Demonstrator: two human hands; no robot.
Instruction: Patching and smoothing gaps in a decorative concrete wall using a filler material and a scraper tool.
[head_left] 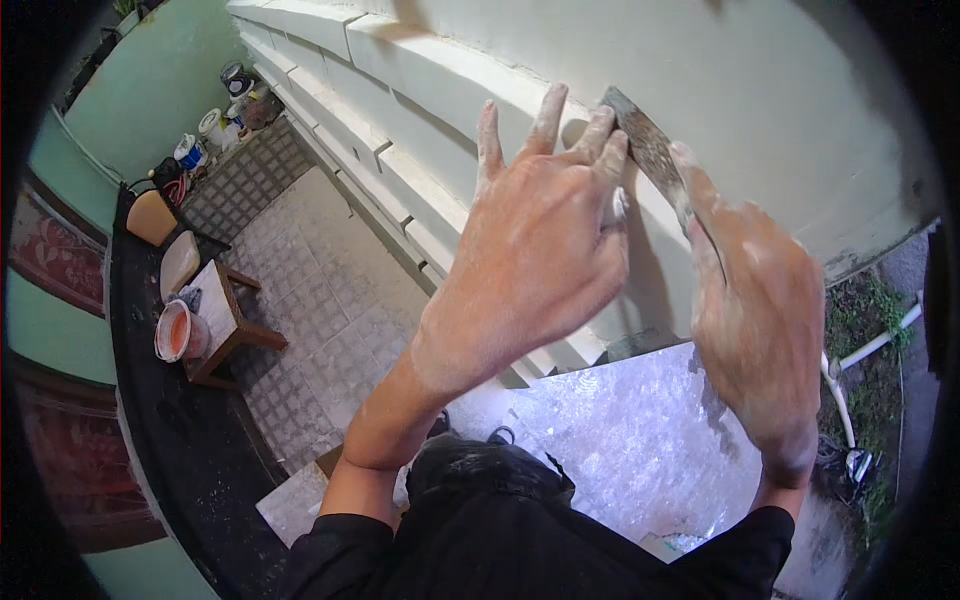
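Note:
My left hand (pixel 535 245), dusted with white powder, is over a cream ledge moulding (pixel 450 70) on the wall. Its fingers are stretched and apart, two of them touching or nearly touching the edge of a putty knife (pixel 645 150). The knife's wide metal blade is mottled with grey and white residue. Wrapped around the knife from the right is my right hand (pixel 760 310), also powdery, with its index finger laid along the blade. The left thumb is mostly hidden, and the handle is covered by the right palm.
Stepped mouldings run along the pale wall (pixel 760 110). A wooden bench (pixel 225 310) carries a pinkish bucket (pixel 182 332), beside chairs (pixel 180 262). Paint cans (pixel 190 152) stand at the far left. Below me is a whitish, splattered surface (pixel 620 440); white pipes (pixel 880 340) lie at right.

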